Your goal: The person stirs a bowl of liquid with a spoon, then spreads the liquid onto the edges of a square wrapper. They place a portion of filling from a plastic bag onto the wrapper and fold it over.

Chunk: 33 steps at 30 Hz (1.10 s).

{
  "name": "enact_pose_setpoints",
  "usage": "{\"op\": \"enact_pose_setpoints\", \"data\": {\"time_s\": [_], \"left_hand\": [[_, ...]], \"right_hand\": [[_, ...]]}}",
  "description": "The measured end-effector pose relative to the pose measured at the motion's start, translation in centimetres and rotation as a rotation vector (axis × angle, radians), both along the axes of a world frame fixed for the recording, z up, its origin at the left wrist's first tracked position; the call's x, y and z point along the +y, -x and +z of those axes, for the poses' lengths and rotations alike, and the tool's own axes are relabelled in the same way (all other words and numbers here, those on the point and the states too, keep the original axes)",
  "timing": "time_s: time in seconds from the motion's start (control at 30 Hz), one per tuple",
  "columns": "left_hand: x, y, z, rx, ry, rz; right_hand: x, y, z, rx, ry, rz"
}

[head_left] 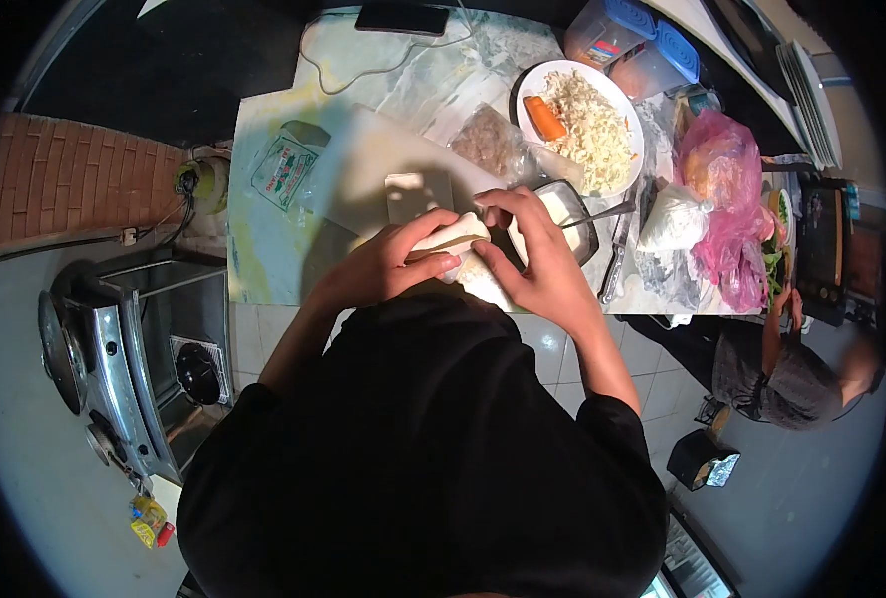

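Note:
A pale folded wrapper (450, 235) is held between both hands near the table's front edge. My left hand (403, 261) has its fingers and thumb closed on the wrapper's left side. On the other side, my right hand (529, 249) touches the wrapper's right end with curved, parted fingers and thumb. Below the wrapper lies something white (485, 283), partly covered by my hands and shirt. Just right of my right hand is a dark square bowl (584, 239) of white paste with a spoon (607, 211) in it.
A white plate (630, 118) holds shredded food and an orange piece. Near it lie a bag of brown food (488, 142), a knife (614, 261), a white bag (674, 219) and a pink bag (727, 164). Another person (777, 374) is at the right.

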State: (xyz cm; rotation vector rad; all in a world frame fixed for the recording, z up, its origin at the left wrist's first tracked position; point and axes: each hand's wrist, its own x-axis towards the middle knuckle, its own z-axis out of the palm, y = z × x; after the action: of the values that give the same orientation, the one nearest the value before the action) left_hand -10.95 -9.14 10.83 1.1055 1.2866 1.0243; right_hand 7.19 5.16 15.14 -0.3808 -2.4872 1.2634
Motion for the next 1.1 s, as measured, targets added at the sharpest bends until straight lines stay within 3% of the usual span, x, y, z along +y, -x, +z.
{"op": "enact_pose_setpoints", "data": {"time_s": [0.17, 0.67, 1.1], "left_hand": [[0.1, 0.1, 0.5, 0.002, 0.034, -0.035], [-0.1, -0.8, 0.7, -0.01, 0.044, -0.049], [-0.4, -1.2, -1.1, -0.099, 0.024, 0.047]], "right_hand": [[-1.3, -0.5, 0.1, -0.026, 0.168, -0.173], [-2.7, -0.6, -1.9, 0.084, 0.256, -0.249], [-3.4, -0.1, -1.1, 0.098, 0.122, -0.291]]}}
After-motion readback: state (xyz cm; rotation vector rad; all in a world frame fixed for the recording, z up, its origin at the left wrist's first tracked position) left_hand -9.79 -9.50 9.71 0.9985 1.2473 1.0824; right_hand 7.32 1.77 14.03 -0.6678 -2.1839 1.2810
